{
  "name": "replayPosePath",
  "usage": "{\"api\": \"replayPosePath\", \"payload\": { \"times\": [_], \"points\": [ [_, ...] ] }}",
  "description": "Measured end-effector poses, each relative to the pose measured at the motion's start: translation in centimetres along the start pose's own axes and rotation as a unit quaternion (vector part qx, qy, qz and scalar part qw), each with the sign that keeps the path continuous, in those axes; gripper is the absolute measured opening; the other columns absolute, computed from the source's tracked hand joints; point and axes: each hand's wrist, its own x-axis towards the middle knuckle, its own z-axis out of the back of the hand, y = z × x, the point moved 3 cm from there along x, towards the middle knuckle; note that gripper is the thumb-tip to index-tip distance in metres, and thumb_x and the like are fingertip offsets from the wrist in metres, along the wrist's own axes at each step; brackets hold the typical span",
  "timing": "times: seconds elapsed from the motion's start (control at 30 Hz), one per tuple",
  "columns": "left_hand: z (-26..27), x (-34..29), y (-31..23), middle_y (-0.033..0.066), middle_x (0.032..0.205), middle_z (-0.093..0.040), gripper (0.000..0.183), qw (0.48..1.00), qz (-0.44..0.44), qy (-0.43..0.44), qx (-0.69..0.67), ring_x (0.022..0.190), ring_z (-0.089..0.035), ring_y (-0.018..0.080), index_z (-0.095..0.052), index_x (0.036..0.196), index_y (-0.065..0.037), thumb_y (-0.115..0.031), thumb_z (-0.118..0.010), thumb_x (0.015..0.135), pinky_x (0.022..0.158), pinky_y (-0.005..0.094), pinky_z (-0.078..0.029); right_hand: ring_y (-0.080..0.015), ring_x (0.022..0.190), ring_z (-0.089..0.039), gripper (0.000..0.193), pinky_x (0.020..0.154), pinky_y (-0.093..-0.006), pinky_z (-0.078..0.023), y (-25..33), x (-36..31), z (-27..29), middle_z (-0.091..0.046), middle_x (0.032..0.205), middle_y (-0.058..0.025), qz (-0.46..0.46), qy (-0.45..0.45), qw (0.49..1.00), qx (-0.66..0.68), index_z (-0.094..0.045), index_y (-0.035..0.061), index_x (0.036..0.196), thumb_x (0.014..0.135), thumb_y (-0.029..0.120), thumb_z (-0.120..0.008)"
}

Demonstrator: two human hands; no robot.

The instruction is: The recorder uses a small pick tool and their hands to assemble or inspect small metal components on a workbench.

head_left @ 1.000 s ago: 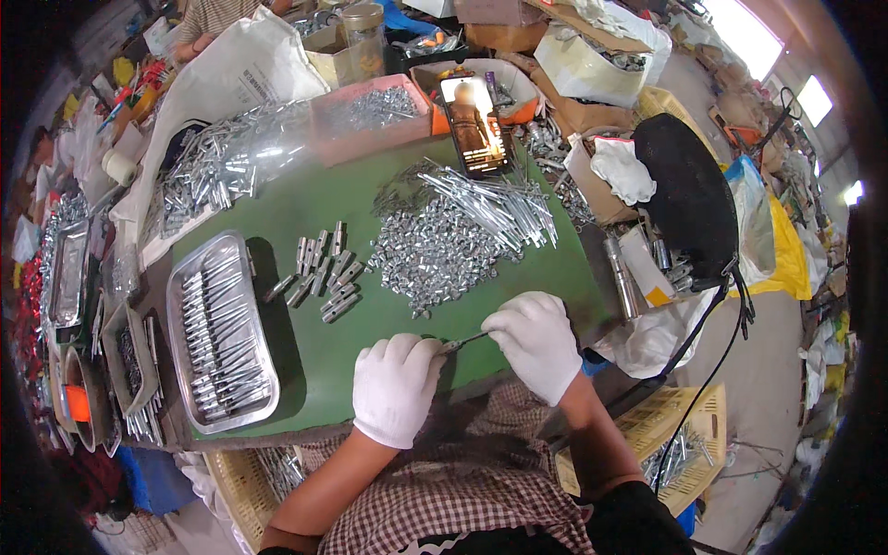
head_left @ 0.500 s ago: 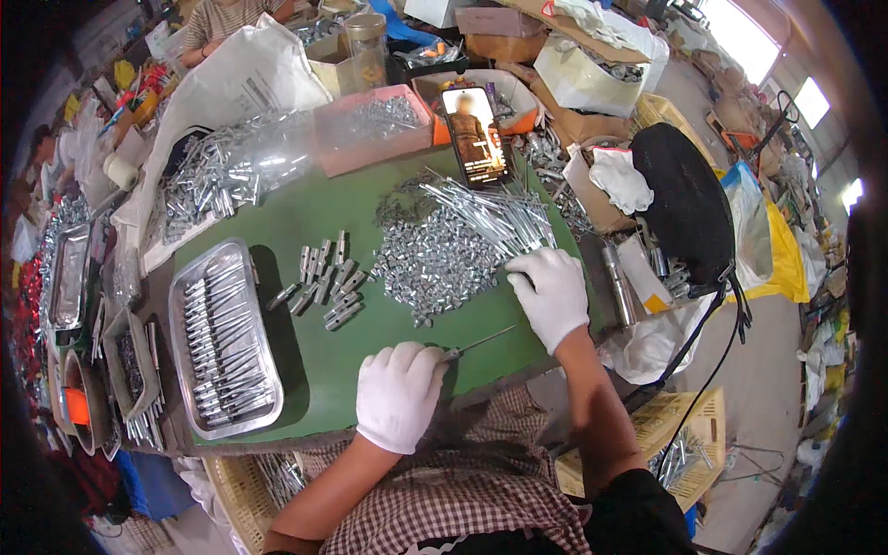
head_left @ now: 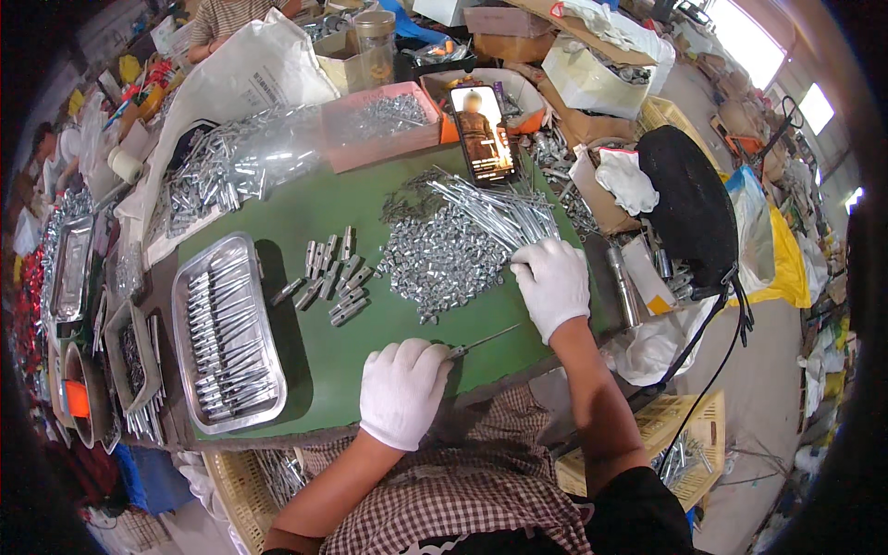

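My left hand (head_left: pixel 401 393), in a white glove, is closed around a metal piece near the table's front edge. From its fingers a thin metal rod (head_left: pixel 490 339) points right. My right hand (head_left: pixel 552 285), also gloved, has its fingers curled at the lower end of a bundle of shiny metal rods (head_left: pixel 509 217); what its fingertips hold, if anything, is hidden. Beside that hand spreads a heap of small metal nuts (head_left: pixel 435 264). Several metal sleeves (head_left: pixel 326 277) lie left of the heap. A metal tray (head_left: pixel 185 356) at the left holds rows of rods fitted in sleeves.
A lit phone (head_left: pixel 483 139) stands behind the rods. Next to it are a pink bin (head_left: pixel 347 148) of small parts and a plastic bag (head_left: pixel 268 162) of metal parts. A black cushion-like object (head_left: pixel 689 208) stands right. Another person (head_left: pixel 236 26) sits at the far left.
The view has shifted slightly. My left hand still holds the metal piece with its rod, and my right hand stays at the rod bundle with its fingers a little more drawn in.
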Motion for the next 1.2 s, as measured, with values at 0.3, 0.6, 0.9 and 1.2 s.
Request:
{"api": "replayPosePath", "payload": {
  "times": [0.3, 0.6, 0.9, 1.2],
  "points": [
    [-0.2, 0.0, 0.1, 0.0055, 0.088, -0.066, 0.014, 1.000, 0.010, 0.008, 0.000, 0.080, -0.064, 0.0302, -0.069, 0.093, -0.011, -0.012, -0.075, 0.080, 0.070, 0.0439, -0.047, -0.0321, 0.092, -0.062, 0.007, 0.085, -0.0456, -0.045, 1.3, -0.4, 1.1, -0.066, 0.089, -0.0100, 0.044, -0.014, 0.999, -0.005, -0.070, 0.0132, 0.093, 0.089, 0.017, -0.066],
    [-0.2, 0.0, 0.1, 0.0052, 0.088, -0.066, 0.013, 1.000, 0.007, 0.006, 0.001, 0.080, -0.064, 0.0296, -0.069, 0.091, -0.012, -0.013, -0.075, 0.080, 0.071, 0.0437, -0.047, -0.0299, 0.091, -0.067, 0.017, 0.090, -0.0408, -0.047, 5.5, -4.7, 2.8, -0.072, 0.093, -0.0065, 0.172, 0.067, 0.952, 0.244, -0.068, 0.0094, 0.099, 0.082, 0.008, -0.071],
    [0.0, 0.0, 0.0, 0.0059, 0.088, -0.065, 0.014, 1.000, 0.006, 0.012, 0.008, 0.080, -0.064, 0.0296, -0.070, 0.093, -0.012, -0.012, -0.073, 0.079, 0.070, 0.0442, -0.047, -0.0303, 0.086, -0.065, 0.025, 0.087, -0.0436, -0.047, 6.3, -5.0, 0.8, -0.069, 0.084, -0.0052, 0.141, 0.081, 0.944, 0.286, -0.063, 0.0108, 0.101, 0.078, 0.007, -0.071],
    [0.0, -0.2, 0.2, 0.0071, 0.085, -0.061, 0.016, 1.000, 0.001, 0.027, 0.015, 0.077, -0.060, 0.0319, -0.064, 0.088, -0.009, -0.009, -0.072, 0.075, 0.067, 0.0454, -0.044, -0.0242, 0.081, -0.064, 0.018, 0.085, -0.0374, -0.051, 9.0, -5.3, 2.5, -0.062, 0.078, -0.0048, 0.317, 0.070, 0.943, 0.069, -0.061, 0.0053, 0.101, 0.085, 0.015, -0.060]
  ]
}}
